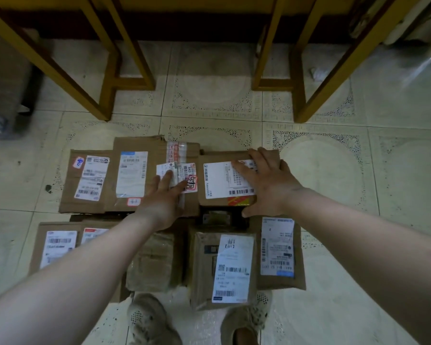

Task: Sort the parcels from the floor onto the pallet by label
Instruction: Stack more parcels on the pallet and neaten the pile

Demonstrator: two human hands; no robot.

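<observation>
**Both hands flat on the far row of parcels**

Head view: cardboard parcels lie label-up in two rows on the tiled floor (334, 220), with a dark gap between the rows. What lies under them cannot be told.

The left hand (159, 202) rests on the wide middle box (157, 150) of the far row. Its fingers (168, 178) are straight and close together, lying over the small white labels and touching a red-edged sticker (192, 185).

The right hand (266, 185) lies flat on the right-hand box (217, 202), which sits just beside the wide one. Its fingers are spread across the large white label (217, 180), and the thumb points down along the box's near edge.

A smaller labelled box (70, 185) sits at the far row's left end, touching the wide box.

The near row holds:
- a box (41, 245) under the left forearm
- a bubble-wrapped bundle (152, 260)
- a taped parcel (204, 282) with a long white label
- a flat box (299, 270) partly under the right forearm

Two beige shoes (149, 319) stand at the near edge. Yellow wooden legs (299, 95) rise beyond the parcels.
</observation>
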